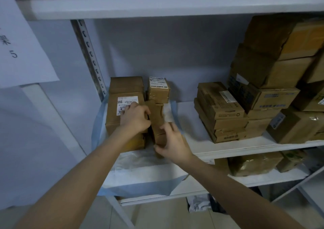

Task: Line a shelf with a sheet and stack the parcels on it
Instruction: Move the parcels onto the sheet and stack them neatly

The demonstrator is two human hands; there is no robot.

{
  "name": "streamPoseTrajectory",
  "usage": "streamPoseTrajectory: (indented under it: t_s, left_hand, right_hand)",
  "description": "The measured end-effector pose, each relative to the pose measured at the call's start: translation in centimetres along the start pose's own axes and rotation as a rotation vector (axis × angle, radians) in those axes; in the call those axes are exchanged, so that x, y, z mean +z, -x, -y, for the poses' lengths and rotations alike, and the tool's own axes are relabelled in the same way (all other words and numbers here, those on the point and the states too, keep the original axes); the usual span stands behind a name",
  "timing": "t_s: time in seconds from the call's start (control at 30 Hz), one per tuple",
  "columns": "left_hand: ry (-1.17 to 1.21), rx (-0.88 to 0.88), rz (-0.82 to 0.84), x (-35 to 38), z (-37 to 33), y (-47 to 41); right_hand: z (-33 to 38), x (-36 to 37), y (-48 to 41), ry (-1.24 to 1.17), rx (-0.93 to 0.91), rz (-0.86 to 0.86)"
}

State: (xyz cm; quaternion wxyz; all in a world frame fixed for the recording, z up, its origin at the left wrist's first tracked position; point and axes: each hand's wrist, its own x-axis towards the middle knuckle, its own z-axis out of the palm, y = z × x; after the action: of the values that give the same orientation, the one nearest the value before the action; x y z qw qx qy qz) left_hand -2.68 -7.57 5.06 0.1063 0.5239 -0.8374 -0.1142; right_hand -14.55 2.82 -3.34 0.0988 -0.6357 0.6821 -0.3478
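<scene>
Both your hands are on the narrow parcel (157, 119), at the shelf's (190, 113) left end. Your left hand (135, 118) curls round its left side, and your right hand (172, 141) pinches its near end. It sits on the sheet (140, 176), which hangs over the front edge, beside the big labelled parcel (116, 120).

A white paper sign (21, 44) with a handwritten "5" hangs at the far left, beside a grey slotted metal upright (91, 58) that stands against the pale wall (166, 53). A white upper board (157, 4) runs across the top. On the lower board (263, 178) at the right, a brown package wrapped in shiny tape (254, 163) lies just beside a small box with green print (291, 160), and below that a crumpled white bag (199, 202) lies on the tiled floor (166, 214).
</scene>
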Motion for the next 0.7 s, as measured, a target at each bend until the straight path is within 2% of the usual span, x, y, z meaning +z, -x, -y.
streamPoseTrajectory:
  t_s: [0.1, 0.23, 0.37, 0.53, 0.6, 0.7]
  left_hand:
    - [-0.007, -0.003, -0.006, -0.3, 0.0, 0.0]
    - [0.003, 0.014, -0.006, -0.5, 0.5, -0.1]
    - [-0.006, 0.017, -0.015, -0.2, 0.8, -0.2]
    - [-0.034, 0.115, -0.002, 0.6, -1.1, -0.3]
    - [-0.062, 0.147, 0.024, 1.0, -2.0, -0.6]
    - [-0.154, 0.186, 0.078, 1.3, -2.5, -1.0]
  right_hand:
    - [0.7, 1.2, 0.1, 0.026, 0.019, 0.045]
    - [1.2, 2.6, -0.2, -0.056, 0.055, 0.011]
    - [0.6, 3.1, -0.4, -0.051, 0.018, 0.033]
    - [-0.1, -0.2, -1.8, 0.087, -0.065, 0.212]
    - [-0.1, -3.1, -2.6, 0.121, -0.066, 0.126]
    - [-1.1, -7.9, -3.9, 0.227, 0.072, -0.248]
